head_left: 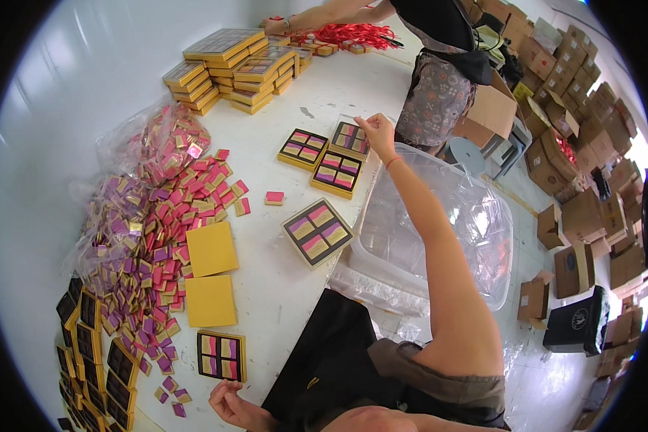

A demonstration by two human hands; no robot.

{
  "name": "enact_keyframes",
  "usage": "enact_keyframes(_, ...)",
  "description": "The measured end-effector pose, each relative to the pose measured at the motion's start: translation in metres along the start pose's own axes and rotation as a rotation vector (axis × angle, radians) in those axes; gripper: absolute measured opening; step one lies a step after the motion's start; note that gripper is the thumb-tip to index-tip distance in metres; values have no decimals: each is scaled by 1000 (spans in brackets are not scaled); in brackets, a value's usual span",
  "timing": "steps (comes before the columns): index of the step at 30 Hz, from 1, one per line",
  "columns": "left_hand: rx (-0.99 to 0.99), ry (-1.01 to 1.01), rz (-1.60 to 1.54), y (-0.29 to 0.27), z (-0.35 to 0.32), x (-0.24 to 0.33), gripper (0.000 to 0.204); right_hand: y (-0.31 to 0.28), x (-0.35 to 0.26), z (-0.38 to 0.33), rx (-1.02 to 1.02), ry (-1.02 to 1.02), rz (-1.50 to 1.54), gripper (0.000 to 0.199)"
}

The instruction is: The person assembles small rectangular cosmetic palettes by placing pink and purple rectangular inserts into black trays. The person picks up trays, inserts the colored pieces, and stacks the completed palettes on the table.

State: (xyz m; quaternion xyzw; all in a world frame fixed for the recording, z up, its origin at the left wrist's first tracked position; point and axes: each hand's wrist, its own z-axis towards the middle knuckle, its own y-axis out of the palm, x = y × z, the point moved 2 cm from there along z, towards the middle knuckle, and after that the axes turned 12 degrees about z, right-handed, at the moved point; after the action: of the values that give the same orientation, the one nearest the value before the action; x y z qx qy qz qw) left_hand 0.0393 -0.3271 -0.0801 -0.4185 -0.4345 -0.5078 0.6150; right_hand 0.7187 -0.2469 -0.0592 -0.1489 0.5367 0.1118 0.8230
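Note:
My right hand [376, 133] reaches far across the white table [281, 302] and pinches the edge of a clear plastic lid lying over a filled gold tray [350, 139]. Two more filled trays [302, 149] [336, 173] lie beside it, and a fourth tray [317, 232] sits closer to me. My left hand [230, 405] rests near the table's front edge with the fingers loosely curled and nothing in it, just below another filled tray [222, 355].
A heap of pink and purple foil packets [158, 223] spills from a plastic bag at left. Two yellow lids [211, 248] lie by it. Empty trays [93, 360] stack at lower left, finished boxes [230, 65] at the back. A clear bin [439, 230] stands right; another person [439, 79] works beyond.

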Motion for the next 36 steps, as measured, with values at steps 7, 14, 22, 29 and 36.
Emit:
enact_keyframes(7, -30, -22, -10, 1, 8, -3, 13, -9, 34, 31, 113, 190, -45, 46)
enact_keyframes(14, -9, 23, -46, 1, 16, -24, 11, -9, 31, 30, 178, -378, -541, 42)
enact_keyframes(22, 29, -9, -47, 2, 13, -25, 11, 12, -12, 4, -563, -298, -630, 82)
enact_keyframes(29, -54, -7, -95, 1, 16, -30, 13, 9, -16, 5, -743, -231, -573, 86)
enact_keyframes(36, -37, -55, -40, 6, 14, -34, 15, -2, 0, -8, -648, -238, -875, 97)
